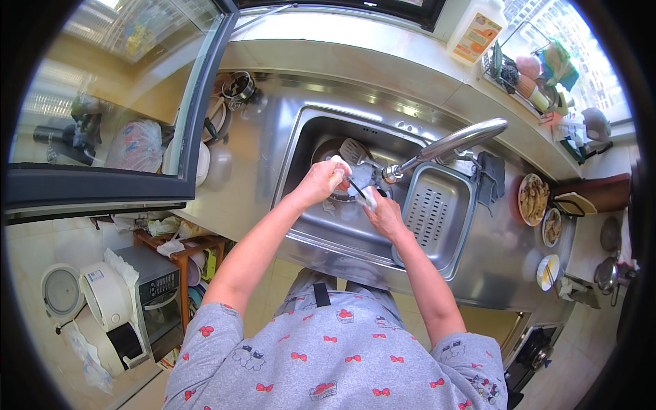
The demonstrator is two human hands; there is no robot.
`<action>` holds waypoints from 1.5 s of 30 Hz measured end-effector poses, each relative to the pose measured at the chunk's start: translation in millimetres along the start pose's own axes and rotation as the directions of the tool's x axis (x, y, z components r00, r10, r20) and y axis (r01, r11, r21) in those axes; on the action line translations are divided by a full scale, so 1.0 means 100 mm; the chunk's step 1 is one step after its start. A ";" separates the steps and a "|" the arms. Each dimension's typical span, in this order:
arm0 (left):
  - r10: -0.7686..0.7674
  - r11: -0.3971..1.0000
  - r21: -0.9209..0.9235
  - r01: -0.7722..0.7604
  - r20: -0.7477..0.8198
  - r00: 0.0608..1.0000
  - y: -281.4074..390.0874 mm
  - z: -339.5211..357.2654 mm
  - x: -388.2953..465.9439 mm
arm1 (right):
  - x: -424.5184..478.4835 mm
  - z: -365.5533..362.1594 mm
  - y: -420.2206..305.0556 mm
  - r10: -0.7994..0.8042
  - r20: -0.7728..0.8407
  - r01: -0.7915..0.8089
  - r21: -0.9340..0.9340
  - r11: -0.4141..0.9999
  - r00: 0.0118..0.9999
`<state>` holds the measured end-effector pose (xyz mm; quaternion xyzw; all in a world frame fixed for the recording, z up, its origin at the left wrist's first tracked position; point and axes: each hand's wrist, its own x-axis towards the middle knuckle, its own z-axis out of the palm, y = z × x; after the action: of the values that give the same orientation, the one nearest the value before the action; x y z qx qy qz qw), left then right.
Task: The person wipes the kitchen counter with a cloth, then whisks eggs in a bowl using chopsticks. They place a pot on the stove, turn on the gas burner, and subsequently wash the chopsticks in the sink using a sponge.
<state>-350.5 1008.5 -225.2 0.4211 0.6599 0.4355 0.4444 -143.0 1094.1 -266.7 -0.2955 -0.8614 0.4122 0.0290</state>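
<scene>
Over the sink, a thin dark stick-like utensil [356, 188] spans the gap between my two hands; its ends are hidden by the fingers and foam. My left hand [323, 180] is closed around its upper end, with white suds on the fingers. Around the lower end, my right hand [383, 214] grips with something white and foamy, perhaps a sponge or cloth. Beneath the hands, a round pan [324, 148] sits in the steel sink basin [328, 228], partly hidden. A slotted turner [353, 151] leans in it, beside soapy foam [362, 174].
A chrome faucet [441, 143] arches over the sink, right of my hands. A perforated drain basket [429, 218] occupies the right side, with a grey cloth [490, 177] behind. Food plates [533, 200] stand farther right. An open window sash [192, 128] juts over the left counter.
</scene>
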 end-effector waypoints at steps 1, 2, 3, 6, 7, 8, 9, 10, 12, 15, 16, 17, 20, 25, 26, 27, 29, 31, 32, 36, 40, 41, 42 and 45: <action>-0.025 0.995 -0.097 0.027 0.013 1.000 -0.02 0.01 0.01 | -0.01 -0.01 -0.01 -0.005 -0.005 0.005 0.031 1.000 1.000; -0.049 0.980 -0.193 0.054 0.029 0.998 -0.04 0.01 0.03 | -0.02 -0.02 -0.02 -0.009 -0.010 0.010 0.062 0.998 1.000; -0.071 0.954 -0.287 0.082 0.049 0.996 -0.03 0.02 0.04 | -0.03 -0.04 -0.04 -0.012 -0.015 0.013 0.093 0.996 1.000; -0.168 0.834 -0.510 0.208 0.125 0.978 0.04 0.00 0.00 | -0.04 -0.11 -0.09 -0.016 -0.010 0.017 0.149 0.989 1.000; -0.191 0.804 -0.541 0.248 0.160 0.968 0.08 -0.01 0.00 | -0.04 -0.13 -0.08 -0.023 0.001 0.023 0.140 0.990 1.000; -0.213 0.771 -0.569 0.288 0.196 0.957 0.12 -0.02 -0.01 | -0.04 -0.16 -0.06 -0.030 0.011 0.028 0.132 0.991 0.999; -0.233 0.735 -0.594 0.327 0.232 0.945 0.14 -0.04 -0.02 | -0.04 -0.17 -0.05 -0.038 0.022 0.035 0.124 0.992 0.999; -0.242 0.734 -0.586 0.343 0.246 0.938 0.15 -0.05 -0.03 | -0.04 -0.17 -0.04 -0.035 0.029 0.031 0.114 0.993 0.999; -0.261 0.730 -0.571 0.376 0.276 0.925 0.15 -0.07 -0.04 | -0.04 -0.18 -0.04 -0.029 0.044 0.024 0.095 0.995 0.999; -0.253 0.706 -0.597 0.380 0.287 0.924 0.11 -0.05 -0.05 | -0.05 -0.17 -0.02 -0.021 0.039 0.018 0.082 0.996 0.999; -0.259 0.699 -0.605 0.381 0.281 0.924 0.12 -0.05 -0.05 | -0.05 -0.17 -0.03 -0.031 0.028 0.028 0.090 0.996 0.999; -0.266 0.692 -0.613 0.382 0.276 0.924 0.12 -0.05 -0.05 | -0.05 -0.17 -0.04 -0.041 0.016 0.039 0.098 0.994 0.999; -0.271 0.688 -0.619 0.378 0.264 0.926 0.13 -0.04 -0.06 | -0.05 -0.17 -0.03 -0.043 0.026 0.040 0.082 0.996 0.999; -0.280 0.684 -0.626 0.374 0.248 0.927 0.12 0.00 -0.05 | -0.04 -0.20 -0.05 -0.047 0.027 0.045 0.058 0.997 0.999; -0.286 0.687 -0.623 0.374 0.241 0.927 0.13 0.01 -0.05 | -0.05 -0.19 -0.06 -0.044 0.021 0.043 0.065 0.997 0.999; -0.293 0.690 -0.620 0.374 0.233 0.927 0.16 0.01 -0.06 | -0.05 -0.19 -0.05 -0.042 0.015 0.041 0.073 0.997 0.999; -0.288 0.691 -0.616 0.378 0.246 0.926 0.16 0.01 -0.05 | -0.05 -0.20 -0.04 -0.049 0.022 0.048 0.055 0.997 0.999; -0.274 0.695 -0.615 0.373 0.253 0.928 0.16 0.00 -0.04 | -0.05 -0.20 -0.02 -0.051 0.030 0.050 0.043 0.998 0.998; -0.263 0.697 -0.617 0.366 0.254 0.931 0.15 0.00 -0.04 | -0.05 -0.20 -0.02 -0.049 0.033 0.048 0.038 0.998 0.998; -0.288 0.673 -0.629 0.389 0.261 0.921 0.10 0.06 -0.01 | -0.06 -0.21 -0.02 -0.038 0.039 0.036 0.044 0.998 0.999; -0.292 0.657 -0.642 0.396 0.267 0.918 0.13 0.09 0.00 | -0.07 -0.22 -0.01 -0.035 0.030 0.034 0.043 0.999 0.999; -0.295 0.651 -0.643 0.403 0.275 0.915 0.13 0.09 0.01 | -0.07 -0.24 -0.01 -0.034 0.035 0.032 0.033 0.999 0.999; -0.299 0.645 -0.644 0.411 0.282 0.911 0.13 0.08 0.01 | -0.08 -0.25 -0.01 -0.032 0.040 0.031 0.023 0.999 0.999; -0.275 0.666 -0.635 0.391 0.278 0.920 0.13 0.09 0.02 | -0.08 -0.24 0.02 -0.053 0.023 0.053 0.031 0.998 0.998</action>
<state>-340.6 1016.0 -215.0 0.1344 0.4825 0.5224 0.6901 -128.3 1107.3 -250.6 -0.2671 -0.8628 0.4279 0.0340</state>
